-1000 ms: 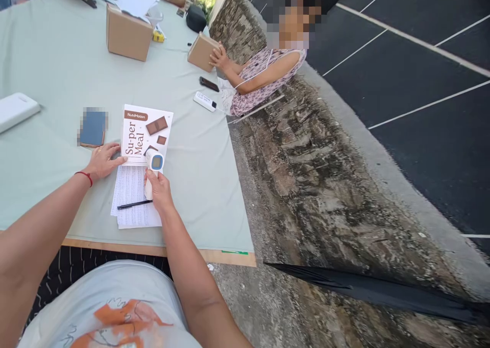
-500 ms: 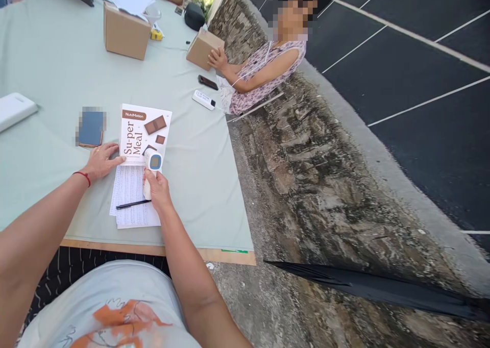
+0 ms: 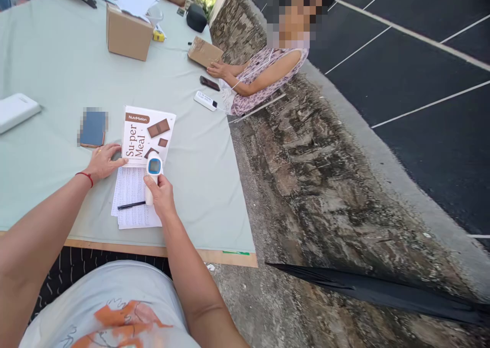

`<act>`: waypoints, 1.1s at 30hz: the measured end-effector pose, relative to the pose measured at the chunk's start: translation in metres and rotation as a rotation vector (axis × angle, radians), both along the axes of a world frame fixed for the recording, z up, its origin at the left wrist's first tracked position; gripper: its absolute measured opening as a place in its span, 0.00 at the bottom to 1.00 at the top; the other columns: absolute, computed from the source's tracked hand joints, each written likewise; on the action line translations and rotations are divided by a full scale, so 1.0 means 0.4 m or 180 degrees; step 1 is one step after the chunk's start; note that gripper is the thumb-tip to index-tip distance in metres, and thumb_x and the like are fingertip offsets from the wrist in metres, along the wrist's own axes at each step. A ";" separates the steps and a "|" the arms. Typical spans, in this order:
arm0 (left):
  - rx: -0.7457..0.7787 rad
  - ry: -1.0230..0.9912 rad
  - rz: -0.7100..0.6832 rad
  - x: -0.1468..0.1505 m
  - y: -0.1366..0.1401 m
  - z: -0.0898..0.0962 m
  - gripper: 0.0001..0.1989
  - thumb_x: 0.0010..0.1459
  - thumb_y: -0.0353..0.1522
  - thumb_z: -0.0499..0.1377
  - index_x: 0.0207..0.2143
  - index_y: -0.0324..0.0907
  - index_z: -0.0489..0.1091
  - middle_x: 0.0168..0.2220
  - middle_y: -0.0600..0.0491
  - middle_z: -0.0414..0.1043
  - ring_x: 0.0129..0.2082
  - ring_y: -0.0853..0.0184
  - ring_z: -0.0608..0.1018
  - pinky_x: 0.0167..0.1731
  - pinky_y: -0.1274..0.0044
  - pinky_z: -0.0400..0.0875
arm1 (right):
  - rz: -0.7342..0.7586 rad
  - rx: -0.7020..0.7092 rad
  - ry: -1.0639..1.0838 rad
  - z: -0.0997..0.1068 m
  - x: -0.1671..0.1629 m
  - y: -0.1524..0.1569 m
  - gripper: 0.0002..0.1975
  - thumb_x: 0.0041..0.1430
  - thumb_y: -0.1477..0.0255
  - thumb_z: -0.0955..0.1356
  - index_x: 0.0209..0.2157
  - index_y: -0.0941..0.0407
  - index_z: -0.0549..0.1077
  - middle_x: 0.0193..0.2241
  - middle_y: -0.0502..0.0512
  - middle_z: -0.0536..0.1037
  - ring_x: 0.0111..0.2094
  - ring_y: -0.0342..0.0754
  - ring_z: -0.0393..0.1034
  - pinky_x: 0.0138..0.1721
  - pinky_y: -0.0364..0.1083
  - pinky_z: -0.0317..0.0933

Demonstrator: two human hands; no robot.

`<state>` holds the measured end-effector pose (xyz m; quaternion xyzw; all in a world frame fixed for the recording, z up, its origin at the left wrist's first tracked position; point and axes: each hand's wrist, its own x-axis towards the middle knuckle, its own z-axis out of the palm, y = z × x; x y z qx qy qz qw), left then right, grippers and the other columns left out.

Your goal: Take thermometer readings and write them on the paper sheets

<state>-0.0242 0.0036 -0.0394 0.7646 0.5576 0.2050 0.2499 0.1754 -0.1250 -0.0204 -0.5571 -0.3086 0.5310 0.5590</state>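
Lower left of the frame: table (image 3: 199, 149), running up to the top edge. Near its lower edge, printed sheet (image 3: 132, 197) with pen (image 3: 130, 204) across it. Just above and overlapping the sheet, pouch (image 3: 147, 133). Left hand (image 3: 102, 160) flat at the pouch's lower left corner; right hand (image 3: 161, 194) on the sheet's right side, thermometer (image 3: 152, 172) upright in it, over the pouch's lower edge. Left of the pouch, small booklet (image 3: 92, 128); far left, flat case (image 3: 17, 110). Top centre-left, cardboard box (image 3: 128, 31). Right of it, near the table's right edge, smaller box (image 3: 204, 52) under a co-worker's hand (image 3: 218, 71); below that, phone (image 3: 209, 83), then remote (image 3: 205, 101). Lower right, folded umbrella (image 3: 363, 289) on the ground.
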 end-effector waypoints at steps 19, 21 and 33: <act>0.0017 -0.0188 -0.0066 -0.019 0.011 0.005 0.32 0.56 0.57 0.58 0.57 0.54 0.79 0.68 0.48 0.74 0.72 0.38 0.69 0.74 0.47 0.56 | -0.0444 0.0123 -0.0507 0.062 0.111 -0.168 0.25 0.45 0.53 0.80 0.40 0.55 0.80 0.35 0.53 0.83 0.38 0.51 0.74 0.40 0.49 0.69; 0.0035 -0.0207 -0.0078 -0.020 0.011 0.001 0.31 0.56 0.57 0.59 0.56 0.53 0.80 0.68 0.48 0.74 0.71 0.38 0.69 0.73 0.47 0.56 | -0.0585 0.0037 -0.0898 0.029 0.147 -0.160 0.26 0.46 0.52 0.78 0.42 0.55 0.80 0.36 0.54 0.83 0.38 0.52 0.74 0.41 0.50 0.68; 0.0256 -0.0070 -0.0194 -0.010 -0.011 -0.003 0.35 0.52 0.53 0.60 0.61 0.52 0.74 0.69 0.48 0.73 0.70 0.39 0.70 0.72 0.48 0.58 | -0.0781 -0.0622 -0.3857 -0.164 0.342 -0.142 0.25 0.57 0.54 0.73 0.51 0.52 0.80 0.42 0.59 0.81 0.43 0.57 0.71 0.43 0.51 0.62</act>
